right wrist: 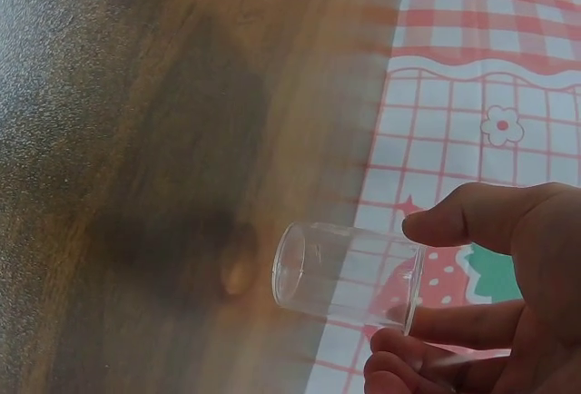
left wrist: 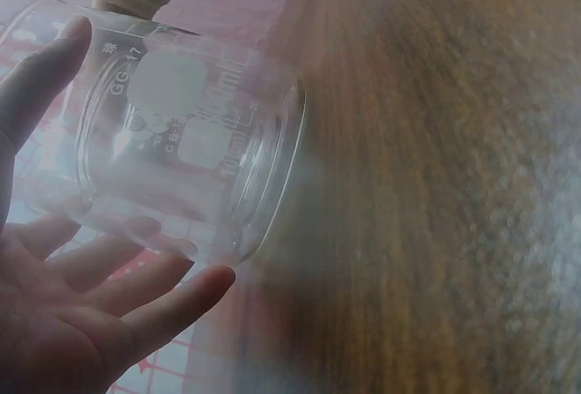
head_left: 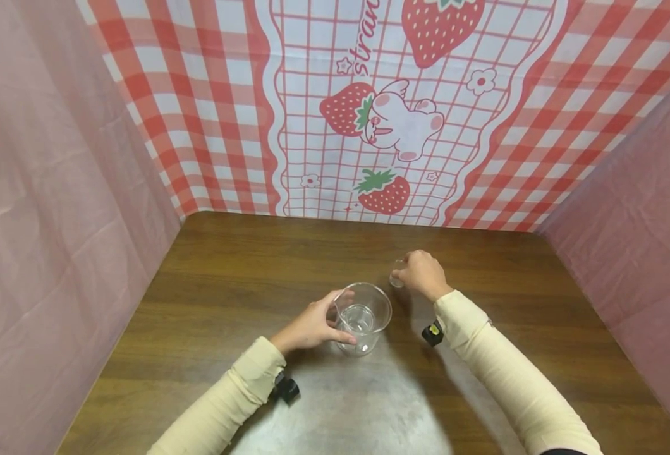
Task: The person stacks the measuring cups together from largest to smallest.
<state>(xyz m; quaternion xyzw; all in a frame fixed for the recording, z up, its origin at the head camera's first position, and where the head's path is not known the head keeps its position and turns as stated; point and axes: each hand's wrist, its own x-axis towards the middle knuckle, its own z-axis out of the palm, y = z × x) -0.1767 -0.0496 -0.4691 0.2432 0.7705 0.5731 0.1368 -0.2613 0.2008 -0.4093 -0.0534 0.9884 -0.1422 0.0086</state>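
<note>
A large clear glass beaker (head_left: 363, 341) stands upright on the table, with white markings in the left wrist view. A smaller beaker (left wrist: 201, 144), its own white print reading 100ml, sits nested inside it. My left hand (head_left: 314, 323) holds the large beaker from the left, thumb on the near side and fingers (left wrist: 182, 312) around the far side. To the right and farther back, my right hand (head_left: 424, 273) pinches a small clear glass cup (right wrist: 349, 271) near its rim between thumb (right wrist: 445, 219) and fingers. The cup's base points down at the table.
The brown wooden table (head_left: 244, 265) meets a red-and-white strawberry curtain (head_left: 221, 126) at its back edge. Pink cloth hangs on the left (head_left: 56, 189) and on the right. Black wrist cameras (head_left: 286, 387) hang under both forearms.
</note>
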